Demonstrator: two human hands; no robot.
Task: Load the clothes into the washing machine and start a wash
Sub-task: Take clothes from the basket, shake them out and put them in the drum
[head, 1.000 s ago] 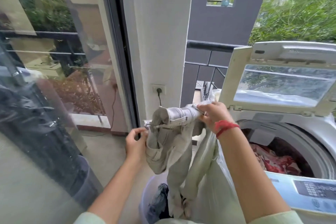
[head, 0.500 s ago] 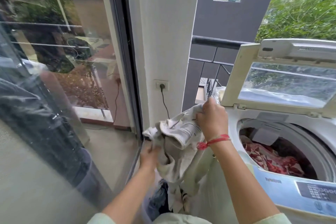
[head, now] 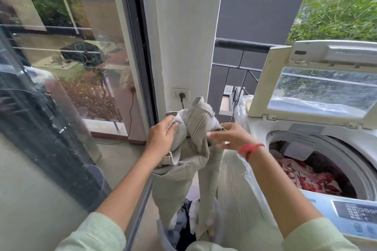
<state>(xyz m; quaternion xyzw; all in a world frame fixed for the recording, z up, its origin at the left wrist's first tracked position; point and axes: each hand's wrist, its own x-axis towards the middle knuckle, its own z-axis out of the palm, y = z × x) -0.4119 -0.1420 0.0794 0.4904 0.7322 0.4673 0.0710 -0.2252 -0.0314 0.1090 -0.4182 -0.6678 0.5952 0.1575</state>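
Head view: left hand (head: 161, 138) is gripping trousers (head: 193, 128) over basket (head: 161, 229); right hand (head: 228, 137) is touching them, blurred, grip unclear; washer (head: 346, 145) is standing open.

The person's left hand (head: 161, 138) grips beige trousers (head: 196, 126) over a laundry basket (head: 164, 234), right hand (head: 229, 138) (blurred) touching them, beside the open washing machine (head: 344, 144).
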